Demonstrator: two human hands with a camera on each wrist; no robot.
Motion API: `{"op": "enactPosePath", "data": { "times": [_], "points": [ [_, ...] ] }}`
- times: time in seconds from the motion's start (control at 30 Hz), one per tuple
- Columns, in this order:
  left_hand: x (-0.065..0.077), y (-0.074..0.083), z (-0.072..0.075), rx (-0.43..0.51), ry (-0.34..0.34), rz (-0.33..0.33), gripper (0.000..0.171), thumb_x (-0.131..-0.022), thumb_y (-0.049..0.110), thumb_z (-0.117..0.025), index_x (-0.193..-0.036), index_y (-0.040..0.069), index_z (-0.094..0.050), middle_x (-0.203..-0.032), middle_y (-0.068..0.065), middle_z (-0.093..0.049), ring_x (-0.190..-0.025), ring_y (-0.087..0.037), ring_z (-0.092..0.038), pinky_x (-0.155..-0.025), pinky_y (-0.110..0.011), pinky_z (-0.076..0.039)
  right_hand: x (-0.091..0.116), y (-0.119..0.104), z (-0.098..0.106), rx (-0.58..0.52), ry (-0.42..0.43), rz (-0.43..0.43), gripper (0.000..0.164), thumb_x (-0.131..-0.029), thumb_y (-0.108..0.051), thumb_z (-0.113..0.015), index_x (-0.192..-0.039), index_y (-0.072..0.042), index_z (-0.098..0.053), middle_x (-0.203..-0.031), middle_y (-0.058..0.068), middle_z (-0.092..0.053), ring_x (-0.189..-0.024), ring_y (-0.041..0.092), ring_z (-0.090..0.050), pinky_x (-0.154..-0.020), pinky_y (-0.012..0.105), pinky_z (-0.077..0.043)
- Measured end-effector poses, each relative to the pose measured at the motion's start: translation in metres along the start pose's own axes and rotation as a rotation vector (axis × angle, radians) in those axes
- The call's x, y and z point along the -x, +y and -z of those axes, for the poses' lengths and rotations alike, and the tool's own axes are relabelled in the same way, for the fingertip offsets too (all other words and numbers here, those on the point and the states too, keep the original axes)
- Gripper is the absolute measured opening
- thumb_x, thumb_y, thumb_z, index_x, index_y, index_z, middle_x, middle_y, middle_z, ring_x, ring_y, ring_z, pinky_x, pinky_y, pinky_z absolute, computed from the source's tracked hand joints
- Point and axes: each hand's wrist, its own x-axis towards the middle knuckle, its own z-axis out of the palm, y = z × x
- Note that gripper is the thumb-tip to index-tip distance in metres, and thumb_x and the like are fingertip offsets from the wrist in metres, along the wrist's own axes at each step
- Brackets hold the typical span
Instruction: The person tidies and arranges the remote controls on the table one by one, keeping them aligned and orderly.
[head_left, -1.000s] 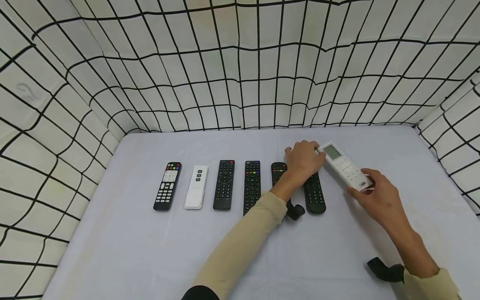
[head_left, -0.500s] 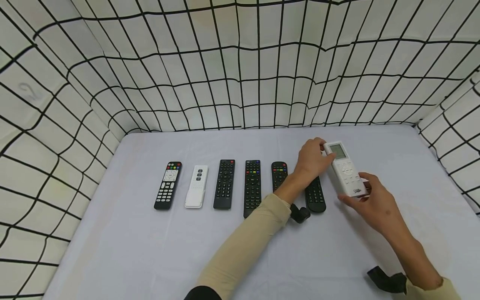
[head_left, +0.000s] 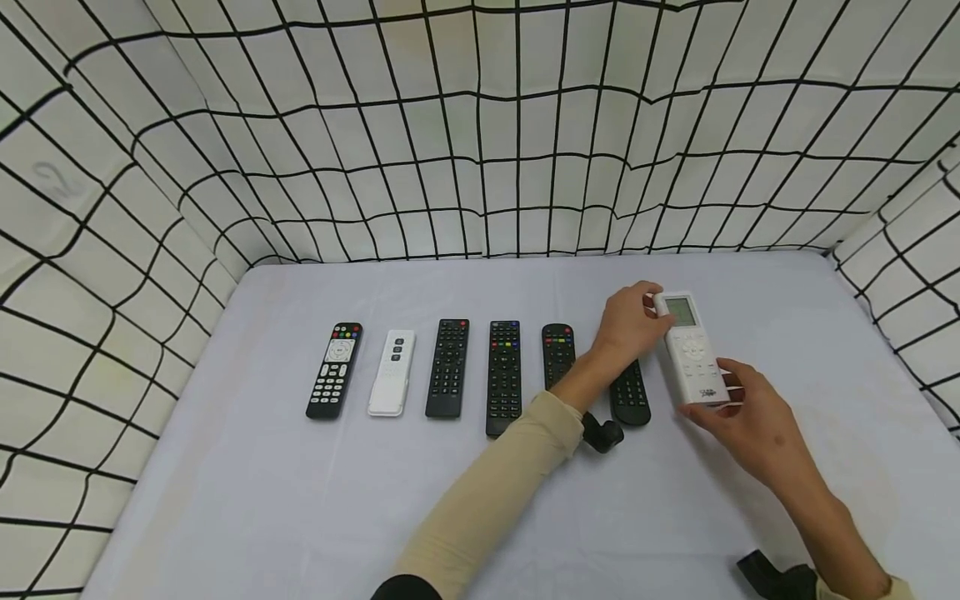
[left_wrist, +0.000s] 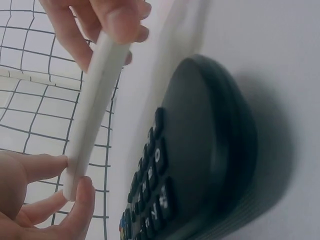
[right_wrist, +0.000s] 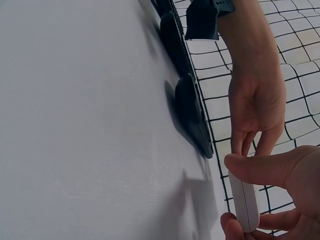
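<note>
Both hands hold a white remote control with a small grey screen (head_left: 693,354) a little above the table. My left hand (head_left: 628,323) pinches its upper left corner near the screen, and my right hand (head_left: 753,417) grips its lower end between thumb and fingers. Seen edge-on in the left wrist view, the white remote (left_wrist: 95,107) has fingers at both ends. Beneath my left wrist lies a black remote (head_left: 630,396), its upper part hidden by the hand. Another black remote (head_left: 558,350) with coloured buttons is partly covered by the left forearm.
Farther left in the row lie a black remote (head_left: 504,375), a dark grey remote (head_left: 447,368), a slim white remote (head_left: 392,373) and a black remote with white buttons (head_left: 334,371). A white cloth covers the table (head_left: 300,500). Black netting (head_left: 517,183) over white walls encloses the back and sides.
The white remote has turned from a slant to nearly upright in the head view and shifted slightly toward me. My left hand has moved right with it; my right hand has lowered a little.
</note>
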Motion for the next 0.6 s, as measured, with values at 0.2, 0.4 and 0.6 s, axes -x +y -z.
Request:
{"op": "enactPosePath", "data": {
  "times": [0.2,0.4,0.6],
  "points": [
    [0.004,0.001,-0.002,-0.014,-0.009,0.018,0.048,-0.093,0.019,-0.078,-0.139,0.01,-0.066,-0.126,-0.01,-0.068,-0.093,-0.007,-0.064,-0.062,-0.01,-0.045,0.004,0.002,-0.003,-0.003,0.015,-0.018,0.084,-0.084,-0.016,-0.086,-0.148,0.013,-0.041,-0.129,0.035,-0.052,-0.102,0.044,-0.063,-0.064,0.014,-0.047],
    [0.006,0.003,-0.004,-0.053,-0.031,0.02,0.049,-0.093,0.019,-0.079,-0.139,0.008,-0.066,-0.124,-0.009,-0.067,-0.102,-0.01,-0.066,-0.064,-0.009,-0.045,0.007,0.005,-0.008,0.009,0.026,0.0,0.081,-0.083,-0.015,-0.086,-0.146,0.015,-0.044,-0.124,0.034,-0.054,-0.097,0.039,-0.063,-0.066,0.013,-0.047],
    [0.007,0.003,-0.007,-0.137,-0.068,0.018,0.051,-0.095,0.02,-0.077,-0.143,0.008,-0.064,-0.126,-0.008,-0.067,-0.108,-0.011,-0.066,-0.069,-0.01,-0.045,0.009,0.008,-0.013,0.041,0.055,0.027,0.079,-0.08,-0.017,-0.089,-0.141,0.015,-0.05,-0.117,0.03,-0.057,-0.098,0.034,-0.057,-0.068,0.014,-0.046]
  ]
}}
